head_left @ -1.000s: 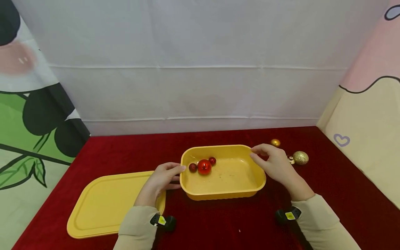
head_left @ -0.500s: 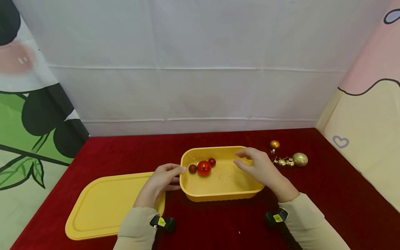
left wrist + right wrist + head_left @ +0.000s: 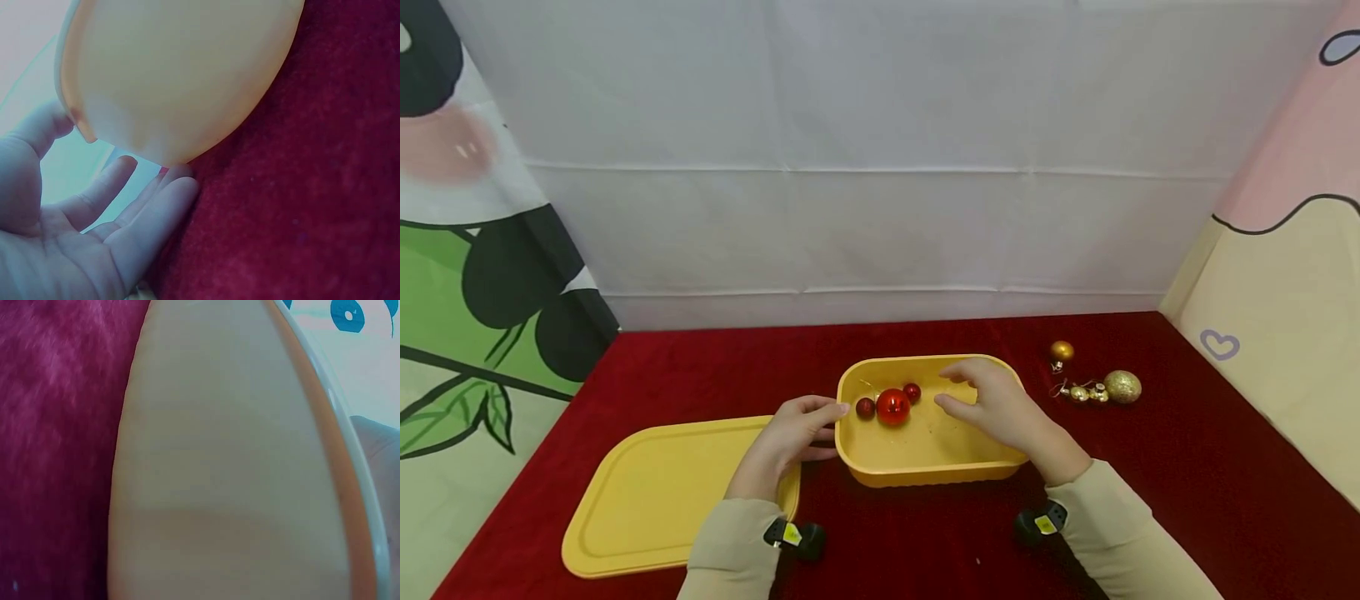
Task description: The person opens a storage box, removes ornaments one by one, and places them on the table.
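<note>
A yellow plastic box [image 3: 928,477] lies lidless near the middle of the table in the head view. Inside, toward its left end, are a shiny red Christmas ball [image 3: 892,407] and two smaller dark red balls [image 3: 865,408]. My left hand [image 3: 790,437] touches the box's left end, thumb at the rim and loosely spread fingers low along the outer wall [image 3: 187,81]. My right hand [image 3: 1000,408] hovers over the right half of the box, thumb and fingers apart with nothing seen between them. In the right wrist view the box wall [image 3: 219,456] hides most of that hand.
A yellow lid [image 3: 655,500] lies flat at the left, partly under my left forearm. Several gold ornaments lie at the back right, among them a glittery gold ball [image 3: 1123,387] and a smaller gold ball [image 3: 1062,351]. A white cloth backdrop [image 3: 887,225] stands behind the red tablecloth [image 3: 925,542].
My right hand has moved left from the box's right rim to above its inside, uncovering the small gold ornaments. My left hand stays at the left end. The red balls look unmoved.
</note>
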Demonstrator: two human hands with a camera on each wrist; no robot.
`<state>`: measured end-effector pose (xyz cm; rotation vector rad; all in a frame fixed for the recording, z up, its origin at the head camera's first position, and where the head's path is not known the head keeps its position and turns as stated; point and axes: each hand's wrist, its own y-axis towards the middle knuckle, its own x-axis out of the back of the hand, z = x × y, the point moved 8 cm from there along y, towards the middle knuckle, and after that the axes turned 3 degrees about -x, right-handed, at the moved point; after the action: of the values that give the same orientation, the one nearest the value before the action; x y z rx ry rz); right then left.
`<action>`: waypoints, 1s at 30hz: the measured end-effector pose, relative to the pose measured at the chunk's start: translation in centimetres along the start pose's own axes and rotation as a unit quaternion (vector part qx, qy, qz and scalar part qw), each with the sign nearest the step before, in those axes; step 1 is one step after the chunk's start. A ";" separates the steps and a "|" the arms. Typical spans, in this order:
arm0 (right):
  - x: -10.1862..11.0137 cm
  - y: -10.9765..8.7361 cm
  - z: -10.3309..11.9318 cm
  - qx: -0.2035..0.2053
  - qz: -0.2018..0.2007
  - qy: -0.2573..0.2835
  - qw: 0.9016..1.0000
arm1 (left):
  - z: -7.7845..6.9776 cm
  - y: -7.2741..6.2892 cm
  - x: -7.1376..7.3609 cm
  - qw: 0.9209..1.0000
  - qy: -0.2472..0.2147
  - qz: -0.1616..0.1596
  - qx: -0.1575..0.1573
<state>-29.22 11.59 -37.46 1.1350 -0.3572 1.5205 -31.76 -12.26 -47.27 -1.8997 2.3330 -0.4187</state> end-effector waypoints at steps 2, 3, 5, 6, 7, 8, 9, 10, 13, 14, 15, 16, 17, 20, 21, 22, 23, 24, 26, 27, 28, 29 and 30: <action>-0.3 0.2 0.4 0.002 0.008 -0.007 1.000 | 0.0 0.1 0.1 1.000 -0.001 0.000 0.001; -0.5 0.3 0.7 0.003 0.012 -0.010 1.000 | 0.0 0.1 0.1 1.000 -0.001 -0.001 0.002; -0.8 0.5 1.1 0.007 0.020 -0.017 1.000 | 0.0 0.2 0.2 1.000 -0.002 -0.004 0.003; -1.0 0.6 1.3 0.007 0.025 -0.017 0.999 | 0.0 0.2 0.2 1.000 -0.002 -0.004 0.003; -1.2 0.8 1.5 0.008 0.031 -0.019 0.999 | -0.1 0.2 0.2 1.000 -0.003 -0.005 0.003; -1.4 0.9 1.8 0.010 0.036 -0.020 0.999 | -0.2 0.2 0.3 1.000 -0.002 -0.005 0.003; -1.7 1.0 1.9 0.011 0.042 -0.021 0.999 | -0.2 0.2 0.3 1.000 -0.002 -0.005 0.003; -1.9 1.1 2.1 0.011 0.047 -0.024 0.999 | -0.3 0.3 0.3 1.000 -0.001 -0.004 0.003; -2.6 1.3 2.4 0.008 0.058 -0.037 0.998 | -0.5 0.3 0.2 1.000 -0.001 -0.001 0.001; -2.7 1.3 2.5 0.009 0.061 -0.040 0.997 | -0.6 0.3 0.2 1.000 0.001 0.000 0.000; -2.9 1.4 2.7 0.009 0.064 -0.043 0.997 | -0.6 0.3 0.2 1.000 0.000 0.000 0.001; -3.1 1.4 2.8 0.011 0.066 -0.044 0.997 | -0.6 0.2 0.1 1.000 0.000 0.000 0.000; -3.3 1.5 2.9 0.011 0.070 -0.044 0.997 | -0.6 0.2 0.1 1.000 -0.001 0.000 0.001; -3.9 1.6 3.3 0.017 0.082 -0.040 0.996 | -0.4 0.2 0.1 1.000 -0.002 -0.001 0.002; -4.1 1.7 3.4 0.017 0.086 -0.040 0.995 | -0.4 0.2 0.1 1.000 -0.004 -0.001 0.003; -4.2 1.7 3.5 0.017 0.089 -0.041 0.995 | -0.3 0.2 0.0 1.000 -0.004 -0.001 0.003; -4.4 1.7 3.5 0.016 0.093 -0.043 0.995 | -0.2 0.2 0.0 1.000 -0.004 -0.001 0.004; -4.5 1.8 3.6 0.016 0.096 -0.044 0.994 | -0.1 0.3 0.0 1.000 -0.005 -0.001 0.004; -4.8 1.8 3.7 0.016 0.101 -0.050 0.993 | 0.0 0.3 0.0 1.000 -0.006 -0.001 0.004; -5.0 1.8 3.7 0.017 0.103 -0.053 0.993 | 0.1 0.3 0.0 1.000 -0.005 0.000 0.004; -5.1 1.9 3.8 0.019 0.104 -0.056 0.993 | 0.2 0.4 0.0 1.000 -0.004 0.000 0.005; -5.3 1.9 3.8 0.022 0.105 -0.059 0.992 | 0.2 0.3 0.0 1.000 -0.004 0.000 0.005; -5.4 1.9 3.7 0.023 0.106 -0.062 0.992 | 0.2 0.3 0.0 1.000 -0.005 0.001 0.005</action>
<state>-29.81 5.04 -39.30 1.2633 -0.5426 1.6537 -31.99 -12.22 -47.57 -1.8917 2.3218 -0.4197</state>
